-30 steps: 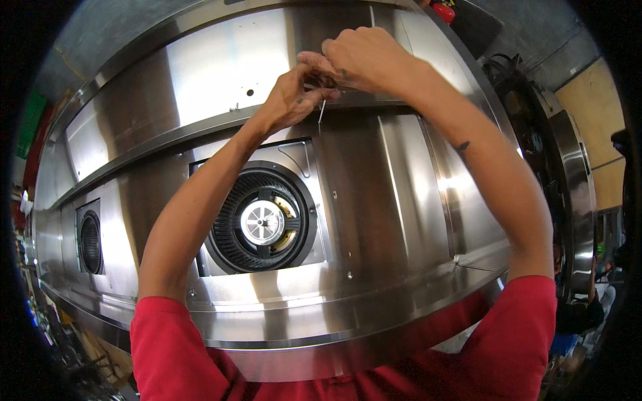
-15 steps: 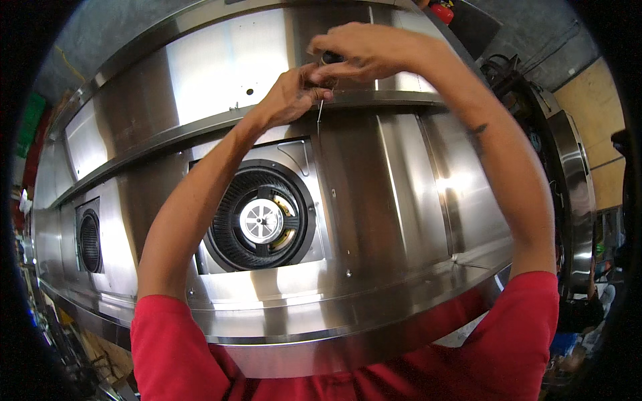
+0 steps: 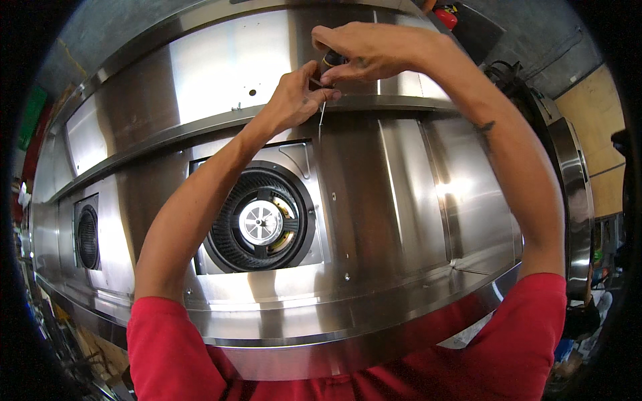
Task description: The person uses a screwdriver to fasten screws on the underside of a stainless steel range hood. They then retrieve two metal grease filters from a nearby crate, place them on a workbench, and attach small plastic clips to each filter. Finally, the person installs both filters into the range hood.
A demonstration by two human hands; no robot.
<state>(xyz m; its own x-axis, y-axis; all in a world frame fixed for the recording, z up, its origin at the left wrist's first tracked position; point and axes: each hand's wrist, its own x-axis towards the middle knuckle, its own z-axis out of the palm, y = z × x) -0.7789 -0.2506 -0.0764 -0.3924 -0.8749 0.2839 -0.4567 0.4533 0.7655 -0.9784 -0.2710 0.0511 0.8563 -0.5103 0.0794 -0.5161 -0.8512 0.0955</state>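
Over the raised metal ledge (image 3: pixel 394 102) at the far middle, my two hands meet. My right hand (image 3: pixel 364 53) is closed around a black-handled tool (image 3: pixel 332 59) with a yellowish band, shaped like a screwdriver; its working end is hard to see. Just left of it, my left hand (image 3: pixel 294 97) has thumb and forefinger curled about a thin dark piece too small to name. A slender pale wire or rod (image 3: pixel 322 115) hangs below those fingers, against the stainless steel panel (image 3: pixel 361 200). Nearer me, under my left forearm, a round black fan wheel (image 3: pixel 261 220) sits in a square opening.
Another black fan wheel (image 3: pixel 87 235) shows in an opening at the left. The long steel housing has a front lip (image 3: pixel 281 334) close to my body. A small hole (image 3: pixel 252 92) marks the back panel. A red object (image 3: pixel 446 17) and plywood (image 3: pixel 592 100) lie beyond at the right.
My right hand has shifted slightly and its fingers have lifted, showing more of the black handle. The left hand stays beside it, thumb and forefinger a little farther apart.
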